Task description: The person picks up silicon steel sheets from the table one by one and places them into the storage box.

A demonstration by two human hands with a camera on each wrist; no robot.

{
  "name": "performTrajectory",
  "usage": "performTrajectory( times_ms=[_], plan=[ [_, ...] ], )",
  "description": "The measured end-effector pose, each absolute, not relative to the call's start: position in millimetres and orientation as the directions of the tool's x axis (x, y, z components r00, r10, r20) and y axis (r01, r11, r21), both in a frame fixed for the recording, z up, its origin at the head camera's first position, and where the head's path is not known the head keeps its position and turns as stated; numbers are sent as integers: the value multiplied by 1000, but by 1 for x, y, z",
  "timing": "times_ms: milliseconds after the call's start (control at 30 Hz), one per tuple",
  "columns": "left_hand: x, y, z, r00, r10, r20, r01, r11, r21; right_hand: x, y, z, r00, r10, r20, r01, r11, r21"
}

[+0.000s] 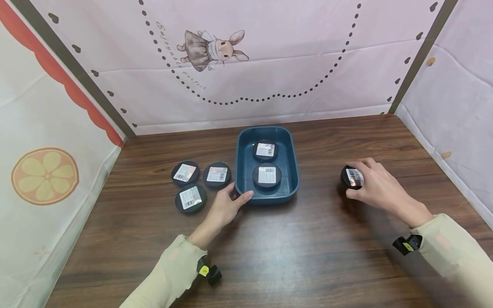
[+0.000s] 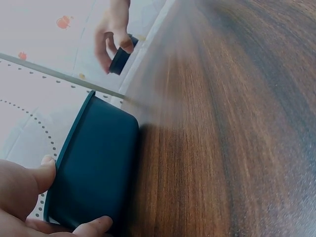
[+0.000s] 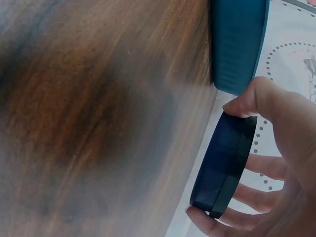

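My right hand (image 1: 375, 186) grips a round black tin (image 1: 353, 177) with a white label, right of the blue tray. In the right wrist view the tin (image 3: 224, 163) is held edge-on between thumb and fingers, raised off the table. My left hand (image 1: 224, 208) holds the near left corner of the blue tray (image 1: 294, 171), thumb on the rim; in the left wrist view a fingertip (image 2: 96, 227) presses low on its wall. Inside the tray lie two more labelled tins, a far one (image 1: 265, 150) and a near one (image 1: 267, 176).
Left of the tray three black tins lie grouped: one at the back (image 1: 185, 173), one beside the tray (image 1: 217, 175) and one in front (image 1: 191, 198). The brown wooden table (image 1: 292, 256) meets a printed cloth wall (image 1: 292, 55) at its back edge.
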State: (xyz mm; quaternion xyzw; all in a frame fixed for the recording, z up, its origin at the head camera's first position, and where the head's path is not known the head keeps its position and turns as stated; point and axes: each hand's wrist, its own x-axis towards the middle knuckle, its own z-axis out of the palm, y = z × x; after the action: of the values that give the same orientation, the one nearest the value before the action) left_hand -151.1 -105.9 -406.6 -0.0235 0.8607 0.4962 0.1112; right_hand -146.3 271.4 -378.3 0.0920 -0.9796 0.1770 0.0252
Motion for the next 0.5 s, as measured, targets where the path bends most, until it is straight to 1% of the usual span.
performTrajectory(
  times_ms=[300,500],
  plan=[
    [-151,-105,-407,-975,69,-211,-149,503,851,-152,267,-371,-967,-228,113,-253,910,-327],
    [-151,-105,-407,-976,66,-210,-149,500,853,-157,262,-364,-957,-273,100,-291,898,-329]
  ],
)
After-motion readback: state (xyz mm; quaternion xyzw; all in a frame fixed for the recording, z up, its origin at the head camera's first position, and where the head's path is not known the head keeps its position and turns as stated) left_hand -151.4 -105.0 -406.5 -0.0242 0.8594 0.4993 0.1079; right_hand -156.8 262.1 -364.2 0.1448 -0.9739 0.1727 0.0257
